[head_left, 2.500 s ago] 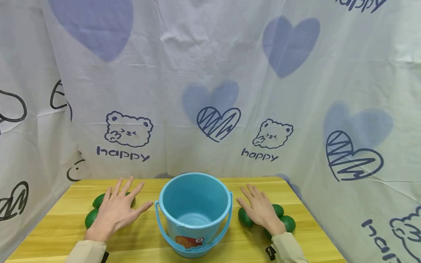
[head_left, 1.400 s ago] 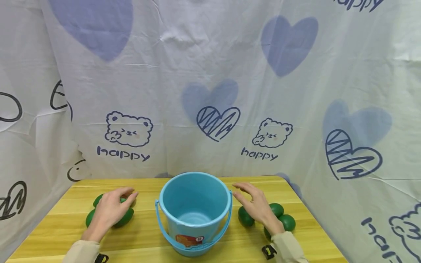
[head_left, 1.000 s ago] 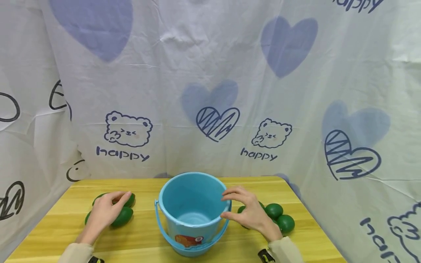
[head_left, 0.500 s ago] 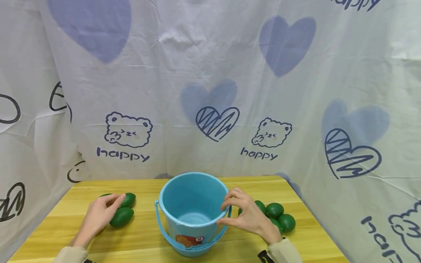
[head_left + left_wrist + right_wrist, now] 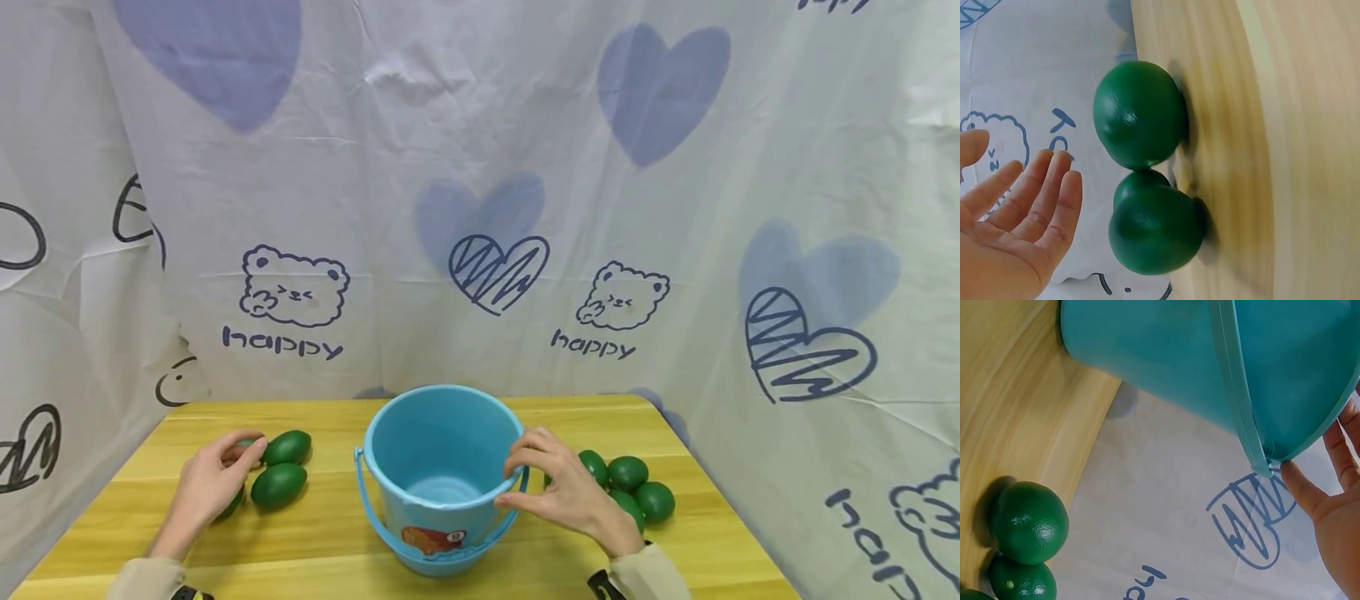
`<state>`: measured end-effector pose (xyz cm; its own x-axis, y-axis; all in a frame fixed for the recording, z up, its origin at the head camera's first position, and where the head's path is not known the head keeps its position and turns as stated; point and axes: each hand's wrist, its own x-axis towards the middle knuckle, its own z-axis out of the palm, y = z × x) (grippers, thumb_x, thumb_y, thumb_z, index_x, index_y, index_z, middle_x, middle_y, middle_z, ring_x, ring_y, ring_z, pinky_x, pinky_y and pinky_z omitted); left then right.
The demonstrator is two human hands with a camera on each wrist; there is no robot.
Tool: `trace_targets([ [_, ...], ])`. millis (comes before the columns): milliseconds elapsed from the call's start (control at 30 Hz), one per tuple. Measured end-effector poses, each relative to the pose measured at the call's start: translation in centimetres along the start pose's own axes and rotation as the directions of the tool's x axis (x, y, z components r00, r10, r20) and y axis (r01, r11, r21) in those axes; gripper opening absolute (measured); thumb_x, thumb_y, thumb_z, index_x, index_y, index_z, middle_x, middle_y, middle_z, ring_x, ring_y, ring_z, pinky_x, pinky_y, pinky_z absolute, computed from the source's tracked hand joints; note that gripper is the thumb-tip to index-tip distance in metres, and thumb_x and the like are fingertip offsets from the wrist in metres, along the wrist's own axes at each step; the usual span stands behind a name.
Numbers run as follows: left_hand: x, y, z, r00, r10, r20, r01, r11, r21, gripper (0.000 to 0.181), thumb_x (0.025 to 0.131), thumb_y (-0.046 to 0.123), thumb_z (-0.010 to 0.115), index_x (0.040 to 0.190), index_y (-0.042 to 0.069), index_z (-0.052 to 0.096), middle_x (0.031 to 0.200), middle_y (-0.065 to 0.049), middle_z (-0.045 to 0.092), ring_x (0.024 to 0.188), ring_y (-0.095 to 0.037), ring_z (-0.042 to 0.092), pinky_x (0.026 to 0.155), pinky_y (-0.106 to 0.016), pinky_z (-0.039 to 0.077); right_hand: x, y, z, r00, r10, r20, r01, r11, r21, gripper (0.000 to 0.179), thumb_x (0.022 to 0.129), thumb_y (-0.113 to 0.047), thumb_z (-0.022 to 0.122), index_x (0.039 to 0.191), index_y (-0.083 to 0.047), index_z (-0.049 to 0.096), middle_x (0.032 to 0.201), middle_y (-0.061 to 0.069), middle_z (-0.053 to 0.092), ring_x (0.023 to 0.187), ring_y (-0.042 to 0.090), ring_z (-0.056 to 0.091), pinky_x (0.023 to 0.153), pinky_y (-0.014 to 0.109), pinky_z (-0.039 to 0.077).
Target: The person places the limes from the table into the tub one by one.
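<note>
A light blue bucket [image 5: 442, 533] stands upright on the table, its handle hanging down at the front. My right hand [image 5: 558, 487] holds the bucket's right rim; in the right wrist view the thumb [image 5: 1300, 487] touches the rim beside the handle joint. My left hand [image 5: 213, 479], fingers loosely bent, hovers over the left group of smooth, dark green oval fruits, like limes. Two of these, a rear fruit [image 5: 288, 447] and a front fruit [image 5: 278, 486], show plainly; others are partly hidden by the hand. The left wrist view shows the left palm [image 5: 1010, 250] apart from the fruits.
Several more green fruits [image 5: 627, 473] lie clustered right of the bucket, behind my right wrist. The yellow wooden table [image 5: 330, 542] ends at a white printed curtain [image 5: 420, 350] at the back and sides.
My right hand moved left from over the right fruits to the bucket's rim and has stayed there. My left hand drew back leftward, its spread fingers bending, uncovering two fruits.
</note>
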<state>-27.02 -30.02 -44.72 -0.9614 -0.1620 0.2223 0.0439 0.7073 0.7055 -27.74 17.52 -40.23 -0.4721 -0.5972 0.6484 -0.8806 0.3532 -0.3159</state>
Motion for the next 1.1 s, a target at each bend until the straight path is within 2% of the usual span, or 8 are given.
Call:
trace_targets([
  [133,0.0,-0.6,-0.4,0.999,-0.007,-0.033,0.008,1.0,0.025,0.066,0.099,0.058,0.043,0.134,0.004,0.056,0.111,-0.019,0.071,0.097,-0.032,0.069,0.083,-0.053,0.054,0.0,-0.1,0.1,1.0,0.023,-0.004,-0.023,1.0,-0.012,0.027,0.077,-0.039,0.083,0.091,-0.021,0.067,0.1,-0.013,0.06,0.1,0.007,0.052,0.085,0.03,0.052],
  [333,0.1,-1.6,-1.3,0.997,-0.036,-0.074,0.04,0.997,0.062,0.065,0.098,0.057,0.046,0.126,0.001,0.062,0.11,-0.019,0.071,0.095,-0.033,0.068,0.081,-0.051,0.052,0.0,-0.2,0.1,0.999,0.03,-0.011,-0.03,1.0,-0.003,0.026,0.077,-0.038,0.083,0.09,-0.024,0.067,0.099,-0.013,0.06,0.098,0.006,0.051,0.081,0.028,0.051],
  [533,0.2,-2.9,-1.4,0.99,-0.065,-0.125,0.073,0.996,0.058,0.058,0.098,0.048,0.054,0.126,-0.002,0.062,0.116,-0.024,0.068,0.105,-0.041,0.064,0.082,-0.051,0.052,0.0,-0.2,0.1,0.999,0.045,-0.019,-0.045,0.999,0.014,0.026,0.075,-0.036,0.084,0.09,-0.023,0.067,0.098,-0.012,0.06,0.098,0.006,0.051,0.081,0.028,0.051],
  [700,0.2,-4.0,-1.8,0.986,-0.118,-0.117,0.129,0.988,0.087,0.049,0.096,0.038,0.061,0.121,-0.004,0.064,0.115,-0.025,0.067,0.106,-0.043,0.06,0.081,-0.051,0.05,0.1,-0.2,0.1,0.999,0.031,-0.018,-0.031,0.999,0.019,0.025,0.075,-0.033,0.085,0.09,-0.026,0.066,0.097,-0.01,0.061,0.097,0.008,0.051,0.082,0.029,0.051],
  [833,0.4,-4.8,-2.3,0.986,-0.162,-0.041,0.166,0.979,0.121,0.055,0.093,0.039,0.065,0.123,-0.008,0.062,0.121,-0.031,0.062,0.108,-0.048,0.056,0.082,-0.054,0.049,0.1,-0.2,0.2,1.0,0.024,-0.016,-0.024,0.999,0.03,0.025,0.076,-0.031,0.085,0.091,-0.026,0.066,0.097,-0.009,0.061,0.096,0.009,0.051,0.082,0.03,0.051],
  [900,0.4,-5.1,-2.5,0.98,-0.197,0.006,0.194,0.972,0.131,0.063,0.092,0.041,0.065,0.126,-0.011,0.058,0.125,-0.034,0.057,0.111,-0.051,0.053,0.084,-0.056,0.048,0.1,-0.3,0.2,0.999,0.036,-0.01,-0.035,0.999,0.031,0.024,0.076,-0.032,0.084,0.09,-0.025,0.066,0.097,-0.01,0.06,0.097,0.008,0.051,0.082,0.03,0.051],
  [1000,0.6,-5.6,-2.8,0.957,-0.275,0.095,0.264,0.957,0.12,0.08,0.088,0.052,0.066,0.13,-0.015,0.052,0.133,-0.037,0.049,0.118,-0.055,0.046,0.09,-0.06,0.047,0.1,-0.4,0.2,0.999,0.054,-0.002,-0.054,0.998,0.03,0.026,0.075,-0.034,0.085,0.089,-0.02,0.068,0.098,-0.012,0.06,0.098,0.007,0.051,0.083,0.03,0.051],
  [1100,1.0,-6.0,-3.0,0.915,-0.356,0.192,0.346,0.934,0.085,0.099,0.083,0.063,0.067,0.136,-0.018,0.043,0.141,-0.039,0.038,0.123,-0.056,0.04,0.094,-0.06,0.046,0.1,-0.4,0.2,0.998,0.067,0.004,-0.067,0.997,0.035,0.028,0.074,-0.035,0.085,0.089,-0.017,0.069,0.099,-0.014,0.059,0.098,0.006,0.051,0.083,0.03,0.051],
])
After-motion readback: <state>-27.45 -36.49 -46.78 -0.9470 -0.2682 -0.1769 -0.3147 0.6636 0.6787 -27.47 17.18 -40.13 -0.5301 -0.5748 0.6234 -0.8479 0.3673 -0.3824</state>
